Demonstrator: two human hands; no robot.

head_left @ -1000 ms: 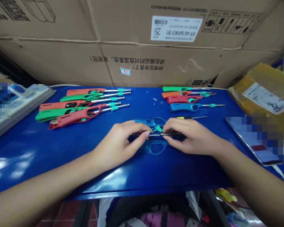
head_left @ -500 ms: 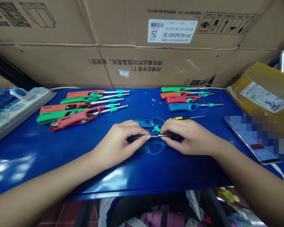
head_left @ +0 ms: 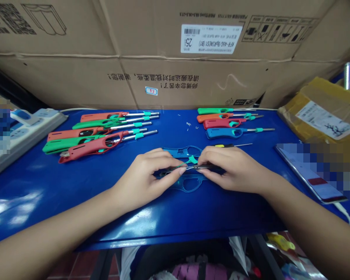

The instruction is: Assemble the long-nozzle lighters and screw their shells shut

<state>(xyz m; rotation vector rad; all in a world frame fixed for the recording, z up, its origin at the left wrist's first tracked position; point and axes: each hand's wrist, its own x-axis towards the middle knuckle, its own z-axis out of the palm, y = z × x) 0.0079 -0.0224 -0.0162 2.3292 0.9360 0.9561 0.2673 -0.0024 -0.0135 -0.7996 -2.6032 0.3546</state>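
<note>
Head view: the left hand [head_left: 147, 175] and the right hand [head_left: 233, 169] meet at the middle of the blue table [head_left: 76, 186], both with thumb and fingers pinched shut on one thin metal tube [head_left: 198, 166], which lies level between them just above the tabletop. A teal collar [head_left: 192, 159] sits on the tube in the gap between the two pinches. Directly under the grip lies the near shell half [head_left: 189, 182], blue and open side up; its ends are covered by the two hands. Just beyond the grip lies the far shell half [head_left: 182, 151], also blue, partly hidden by the knuckles. A screwdriver [head_left: 229, 145] with a yellow and black handle lies just beyond the right hand. Farther beyond the grip, loose screws [head_left: 189, 125] are scattered on the table. Well to the left of the grip lies a row of red and green lighters [head_left: 99, 134]; beyond and to the right lies a row of four lighters [head_left: 227, 122]. Cardboard boxes [head_left: 163, 62] wall off the far edge. A power strip [head_left: 32, 124] sits far left, a yellow parcel [head_left: 323, 112] far right.
</note>
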